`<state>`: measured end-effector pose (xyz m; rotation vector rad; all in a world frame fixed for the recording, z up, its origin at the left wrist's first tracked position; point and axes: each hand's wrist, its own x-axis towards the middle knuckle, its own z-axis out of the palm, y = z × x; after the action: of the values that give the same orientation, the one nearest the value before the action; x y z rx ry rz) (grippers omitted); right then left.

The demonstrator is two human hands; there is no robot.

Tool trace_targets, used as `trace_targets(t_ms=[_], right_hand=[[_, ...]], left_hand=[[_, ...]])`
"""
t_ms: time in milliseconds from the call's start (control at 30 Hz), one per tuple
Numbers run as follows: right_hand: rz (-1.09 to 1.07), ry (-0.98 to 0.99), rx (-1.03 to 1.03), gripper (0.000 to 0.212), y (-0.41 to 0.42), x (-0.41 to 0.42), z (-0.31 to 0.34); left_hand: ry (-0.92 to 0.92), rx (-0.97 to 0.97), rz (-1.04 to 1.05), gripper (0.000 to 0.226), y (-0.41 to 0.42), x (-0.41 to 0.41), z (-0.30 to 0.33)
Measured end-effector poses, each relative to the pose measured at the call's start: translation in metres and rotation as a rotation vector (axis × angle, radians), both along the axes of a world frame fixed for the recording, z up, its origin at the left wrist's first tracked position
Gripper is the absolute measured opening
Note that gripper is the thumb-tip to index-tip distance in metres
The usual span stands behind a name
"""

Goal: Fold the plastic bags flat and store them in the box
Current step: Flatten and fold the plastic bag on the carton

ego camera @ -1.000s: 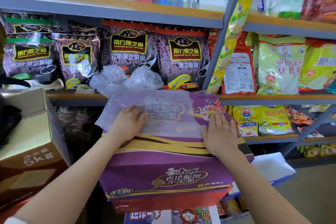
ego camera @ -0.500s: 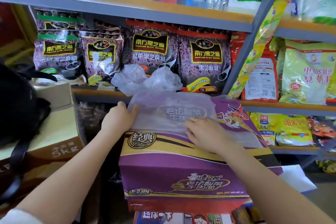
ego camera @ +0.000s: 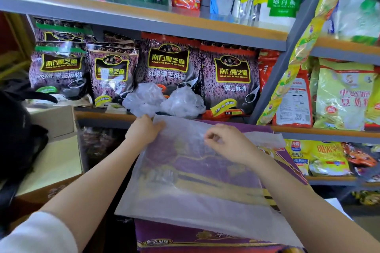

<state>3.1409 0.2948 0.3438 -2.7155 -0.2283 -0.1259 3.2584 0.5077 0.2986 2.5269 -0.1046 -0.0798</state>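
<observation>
Spread flat over the top of a purple carton (ego camera: pixel 205 238): one translucent plastic bag (ego camera: pixel 185 181), covering most of the lid and overhanging its near edge. Left hand (ego camera: pixel 144 131) at the bag's 11 o'clock corner, fingers (ego camera: pixel 158 125) closed on the edge. Right hand (ego camera: pixel 230 144) near the bag's 1 o'clock, thumb and forefinger pinched together on the film, other fingers curled. Gold banding and lettering on the carton, blurred through the plastic, unreadable. Just beyond at 12 o'clock, on the shelf (ego camera: pixel 107 116): two crumpled clear bags (ego camera: pixel 164 101), side by side, leaning against dark purple food packs (ego camera: pixel 229 80) marked "NANFANG BLACK SESAME". At 3 o'clock, yellow-green packets (ego camera: pixel 343 94) with red Chinese writing. At 9 o'clock, an open brown cardboard box (ego camera: pixel 49 162), contents not visible.
</observation>
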Motion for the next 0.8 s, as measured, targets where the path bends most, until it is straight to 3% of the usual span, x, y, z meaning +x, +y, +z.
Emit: trace_targets(t_ms=[67, 167, 233, 333, 467, 567, 700, 800], right_hand=[[-0.065, -0.008, -0.098, 0.025, -0.006, 0.028, -0.008], [-0.147, 0.088, -0.181, 0.043, -0.011, 0.061, -0.014], [-0.137, 0.125, -0.169, 0.038, -0.012, 0.073, -0.016], [-0.072, 0.112, -0.037, 0.002, -0.013, 0.077, -0.017], [-0.044, 0.073, 0.025, 0.011, -0.013, 0.07, -0.004], [-0.048, 0.044, 0.014, 0.015, -0.014, 0.068, 0.0], [-0.049, 0.075, 0.025, 0.026, -0.023, 0.063, 0.0], [-0.047, 0.227, 0.081, 0.036, -0.039, 0.053, -0.002]], left_hand=[[-0.061, 0.089, -0.034, 0.056, -0.007, 0.01, 0.001], [-0.449, 0.264, -0.294, 0.044, -0.025, 0.015, 0.002], [-0.652, 0.291, -0.511, 0.043, -0.04, 0.018, 0.003], [-0.549, 0.33, -0.646, 0.034, -0.054, 0.022, 0.009], [-0.394, 0.092, -0.723, 0.027, -0.054, 0.025, 0.008], [-0.403, -0.027, -0.747, 0.024, -0.051, 0.026, 0.001], [-0.402, -0.08, -0.8, 0.037, -0.044, 0.029, -0.002], [-0.407, -0.015, -0.814, 0.051, -0.04, 0.028, -0.002]])
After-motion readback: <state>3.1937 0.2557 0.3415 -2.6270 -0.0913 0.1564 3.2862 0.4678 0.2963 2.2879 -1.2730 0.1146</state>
